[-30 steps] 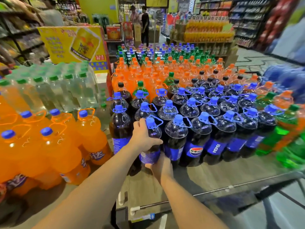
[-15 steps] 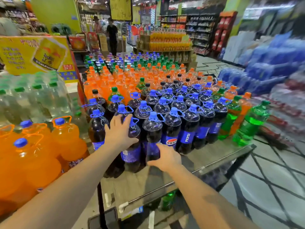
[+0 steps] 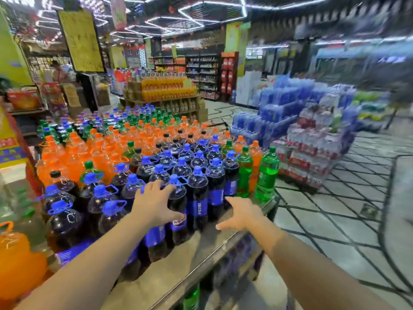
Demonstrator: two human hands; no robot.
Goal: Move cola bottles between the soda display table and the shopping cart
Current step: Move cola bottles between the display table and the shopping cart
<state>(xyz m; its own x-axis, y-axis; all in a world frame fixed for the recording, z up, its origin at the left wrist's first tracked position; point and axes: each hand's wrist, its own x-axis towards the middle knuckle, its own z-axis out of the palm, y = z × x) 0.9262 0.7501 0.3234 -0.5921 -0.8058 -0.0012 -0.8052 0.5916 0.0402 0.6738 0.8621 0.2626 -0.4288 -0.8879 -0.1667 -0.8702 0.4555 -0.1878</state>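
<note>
A supermarket aisle, blurred with head motion, stretches behind a low display desk [image 3: 201, 260] crowded with soda. At the far left stand big orange soda bottles [image 3: 73, 153], with a nearer one [image 3: 15, 265] at the frame edge. Next come the cola bottles [image 3: 125, 202], dark with blue caps and blue labels, upright and packed touching one another along the desk's front edge; no shopping cart is in view, so all the cola seen here is on the desk.

The left hand [image 3: 154, 204] hovers spread over the front row, its fingers [image 3: 166, 189] splayed and straight, near the cap of 1 cola bottle [image 3: 178, 211] but curled round nothing. The right hand [image 3: 243, 213] reaches out beside it above the bare desk edge, also spread wide and empty. Further right stand green soda bottles [image 3: 267, 175] at the desk corner, then stacked water packs [image 3: 312, 135] on the floor.

The likely risk: the bottles stand so tight that drawing 1 out by its neck could tip a neighbour, and a front bottle could roll off the near edge. They look heavy, so a loose 1-handed hold might slip
</note>
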